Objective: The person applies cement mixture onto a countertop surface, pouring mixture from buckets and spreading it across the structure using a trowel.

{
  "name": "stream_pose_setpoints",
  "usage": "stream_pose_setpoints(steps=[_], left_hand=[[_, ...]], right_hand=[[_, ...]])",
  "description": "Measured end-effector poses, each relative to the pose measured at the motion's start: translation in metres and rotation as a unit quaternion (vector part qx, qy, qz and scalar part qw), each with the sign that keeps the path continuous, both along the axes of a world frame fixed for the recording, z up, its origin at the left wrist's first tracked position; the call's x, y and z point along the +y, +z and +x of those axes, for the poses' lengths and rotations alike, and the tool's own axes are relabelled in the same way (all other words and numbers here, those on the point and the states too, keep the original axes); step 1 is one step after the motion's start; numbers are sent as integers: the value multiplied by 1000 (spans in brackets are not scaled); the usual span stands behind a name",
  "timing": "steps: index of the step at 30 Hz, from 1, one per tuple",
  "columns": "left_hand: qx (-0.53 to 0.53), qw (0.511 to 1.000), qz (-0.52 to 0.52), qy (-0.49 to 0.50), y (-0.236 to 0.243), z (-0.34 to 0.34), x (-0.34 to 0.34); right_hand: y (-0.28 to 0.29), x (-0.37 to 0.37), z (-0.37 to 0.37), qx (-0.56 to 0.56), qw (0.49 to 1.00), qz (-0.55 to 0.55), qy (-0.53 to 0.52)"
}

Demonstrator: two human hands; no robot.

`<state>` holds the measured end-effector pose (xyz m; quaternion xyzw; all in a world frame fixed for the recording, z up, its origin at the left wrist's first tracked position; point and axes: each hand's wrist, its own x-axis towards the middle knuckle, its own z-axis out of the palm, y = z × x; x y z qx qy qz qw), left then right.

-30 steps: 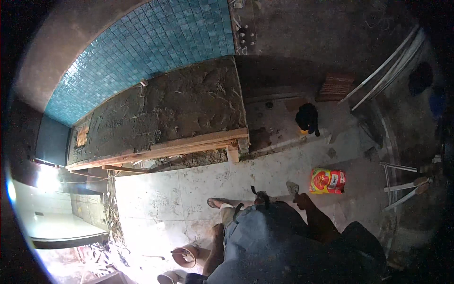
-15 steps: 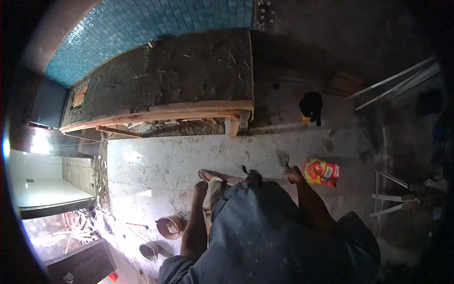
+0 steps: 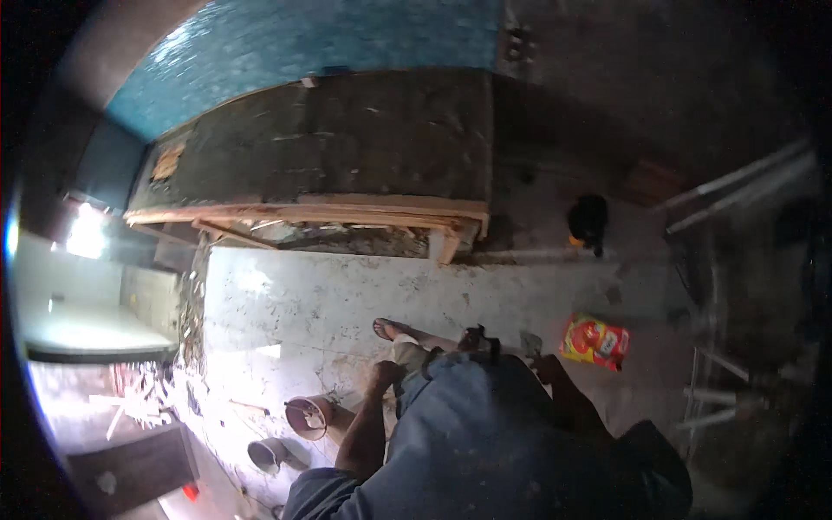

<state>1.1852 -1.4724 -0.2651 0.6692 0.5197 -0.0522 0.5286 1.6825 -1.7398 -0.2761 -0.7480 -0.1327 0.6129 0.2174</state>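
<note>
My left hand point(image 3: 383, 374) is curled closed beside my left leg; whatever it may hold is hidden. My right hand point(image 3: 546, 367) grips a trowel point(image 3: 532, 341), its blade pointing away from me, near a red-and-yellow bag point(image 3: 594, 341) lying on the pale tiled floor point(image 3: 303, 295). My sandalled foot point(image 3: 387, 329) shows between my hands. To the lower left are a bucket point(image 3: 308, 418) and a smaller round container point(image 3: 265, 454).
Ahead runs a rough mortar-covered ledge point(image 3: 329, 139) with timber edging point(image 3: 347, 211) below blue wall tiles point(image 3: 312, 35). A dark bundle point(image 3: 588, 221) sits at right, with long pale pipes point(image 3: 737, 178) beyond. Debris point(image 3: 143, 399) and a dark panel point(image 3: 130, 468) lie left.
The view has shifted and is now blurred, with the ledge and floor at different places in frame. My right hand still grips the trowel; my left hand remains closed.
</note>
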Motion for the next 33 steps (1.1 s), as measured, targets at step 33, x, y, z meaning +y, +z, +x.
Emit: stream_pose_setpoints(steps=[33], left_hand=[[20,942,-140,305,50,-42,44]], right_hand=[[94,189,-50,-92,962,-174,192]])
